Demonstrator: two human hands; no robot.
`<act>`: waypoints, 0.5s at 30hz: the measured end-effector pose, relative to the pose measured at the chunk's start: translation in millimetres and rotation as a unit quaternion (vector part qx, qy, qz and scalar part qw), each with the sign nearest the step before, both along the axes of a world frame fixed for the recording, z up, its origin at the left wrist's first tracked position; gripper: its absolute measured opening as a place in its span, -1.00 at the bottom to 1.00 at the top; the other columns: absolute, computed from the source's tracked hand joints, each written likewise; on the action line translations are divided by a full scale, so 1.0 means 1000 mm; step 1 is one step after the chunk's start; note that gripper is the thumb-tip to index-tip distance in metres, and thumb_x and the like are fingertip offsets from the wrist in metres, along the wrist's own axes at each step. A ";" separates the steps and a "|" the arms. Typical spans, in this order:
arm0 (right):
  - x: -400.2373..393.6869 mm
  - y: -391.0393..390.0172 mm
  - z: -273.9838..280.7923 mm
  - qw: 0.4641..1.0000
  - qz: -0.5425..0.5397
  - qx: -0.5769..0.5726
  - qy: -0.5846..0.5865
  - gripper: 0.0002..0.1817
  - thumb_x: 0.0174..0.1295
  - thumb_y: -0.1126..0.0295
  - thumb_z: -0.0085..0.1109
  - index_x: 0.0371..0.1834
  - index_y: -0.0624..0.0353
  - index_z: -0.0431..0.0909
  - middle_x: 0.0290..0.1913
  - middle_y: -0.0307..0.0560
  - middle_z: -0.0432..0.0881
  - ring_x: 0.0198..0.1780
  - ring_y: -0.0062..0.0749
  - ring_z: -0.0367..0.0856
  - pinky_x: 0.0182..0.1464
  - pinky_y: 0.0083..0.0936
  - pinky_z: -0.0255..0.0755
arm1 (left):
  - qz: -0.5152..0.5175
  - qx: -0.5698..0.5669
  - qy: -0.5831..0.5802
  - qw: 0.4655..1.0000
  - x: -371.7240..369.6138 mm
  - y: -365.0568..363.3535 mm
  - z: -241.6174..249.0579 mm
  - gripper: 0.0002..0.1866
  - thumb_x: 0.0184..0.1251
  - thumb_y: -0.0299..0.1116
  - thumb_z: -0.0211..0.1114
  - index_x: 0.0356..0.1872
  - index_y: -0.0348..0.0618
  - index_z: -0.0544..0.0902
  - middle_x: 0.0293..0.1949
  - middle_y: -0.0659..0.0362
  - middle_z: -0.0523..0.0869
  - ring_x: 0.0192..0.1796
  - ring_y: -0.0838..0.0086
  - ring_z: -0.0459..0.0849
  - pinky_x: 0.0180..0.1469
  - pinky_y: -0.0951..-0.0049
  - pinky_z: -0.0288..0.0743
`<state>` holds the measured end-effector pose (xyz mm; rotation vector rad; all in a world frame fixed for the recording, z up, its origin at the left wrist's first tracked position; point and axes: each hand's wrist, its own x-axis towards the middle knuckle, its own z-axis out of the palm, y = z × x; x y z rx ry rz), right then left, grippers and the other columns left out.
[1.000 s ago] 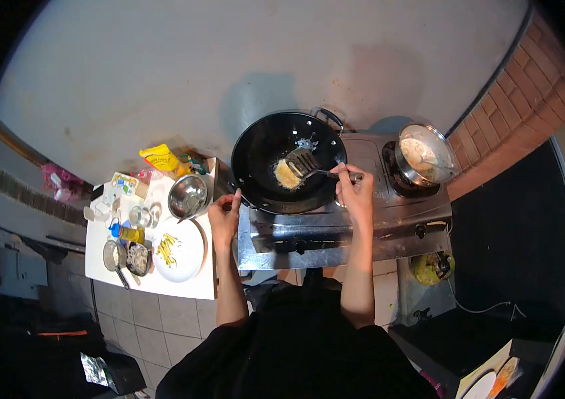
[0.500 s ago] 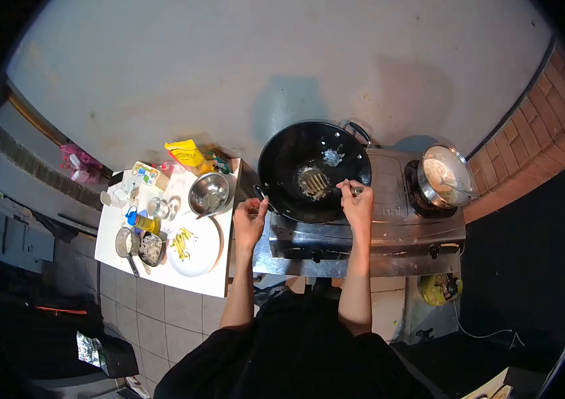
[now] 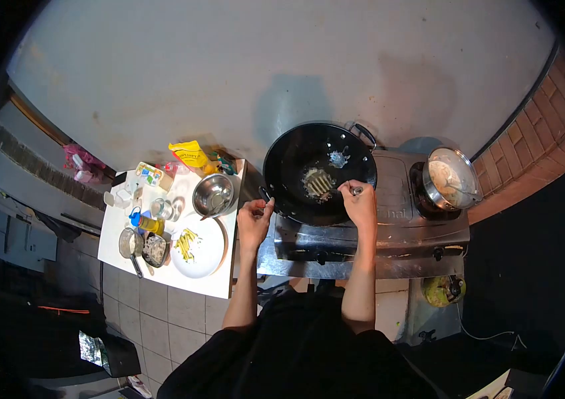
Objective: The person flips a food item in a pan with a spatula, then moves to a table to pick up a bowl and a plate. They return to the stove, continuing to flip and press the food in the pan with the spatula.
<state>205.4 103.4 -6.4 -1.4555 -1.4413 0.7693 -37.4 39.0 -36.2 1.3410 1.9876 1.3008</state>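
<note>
A black wok [image 3: 295, 156] sits on the left burner of a steel gas stove [image 3: 389, 219]. My left hand [image 3: 254, 221] grips the wok's near-left handle. My right hand [image 3: 361, 203] holds the handle of a slotted spatula [image 3: 322, 183], whose blade lies flat in the wok bottom over a yellowish fried piece in oil. A small pale scrap [image 3: 338, 158] sits farther back in the wok.
A steel pot [image 3: 452, 178] of pale batter stands on the right burner. To the left, a white table [image 3: 162, 279] holds a plate of yellow strips [image 3: 196, 245], a steel bowl [image 3: 213, 195], an oil bottle [image 3: 144, 222], small pans and packets. A brick wall runs at right.
The spatula blade has gone from beside the fried piece to flat on top of it. The view shifted, so everything sits a little further right and lower. Both hands keep their grips.
</note>
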 end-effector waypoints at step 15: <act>0.013 0.000 0.008 0.977 0.021 -0.068 0.201 -0.73 0.34 0.39 0.08 -0.42 0.36 0.63 -0.74 -0.19 0.45 -0.78 -0.62 0.37 -0.71 -0.60 0.20 | -0.040 0.022 -0.026 0.999 -0.004 0.002 0.003 -0.64 0.21 -0.18 0.43 -0.45 -0.35 0.63 -0.65 0.20 0.58 -0.58 0.65 0.49 -0.48 0.57 0.36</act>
